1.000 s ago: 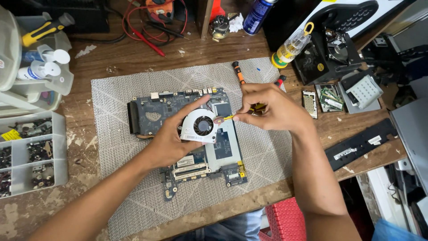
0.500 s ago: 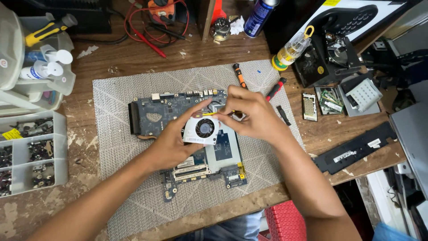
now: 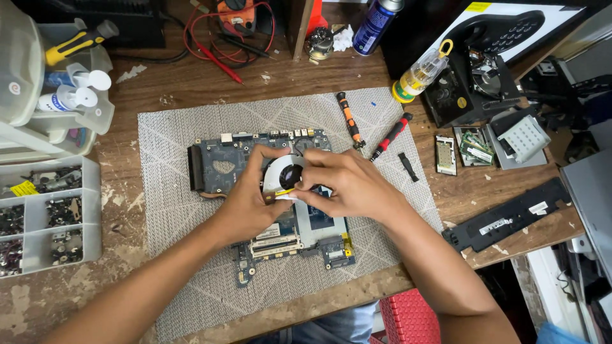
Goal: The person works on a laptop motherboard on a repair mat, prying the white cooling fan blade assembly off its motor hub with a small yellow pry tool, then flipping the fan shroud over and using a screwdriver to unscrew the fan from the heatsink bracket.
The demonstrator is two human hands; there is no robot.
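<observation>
Beside motherboard [image 3: 255,191], both hands [image 3: 255,204] on fan [image 3: 284,175]

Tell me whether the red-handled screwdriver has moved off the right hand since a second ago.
Yes. The red-handled screwdriver now lies on the grey mat, beside the orange-handled screwdriver; the right hand is on the fan.

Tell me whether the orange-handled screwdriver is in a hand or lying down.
Lying down. The orange-handled screwdriver rests flat on the grey mat, apart from both hands; the left hand and right hand grip the cooling fan.

blue spray can [image 3: 377,25] top centre, yellow label [image 3: 24,188] in left organiser tray [image 3: 89,210]
</observation>
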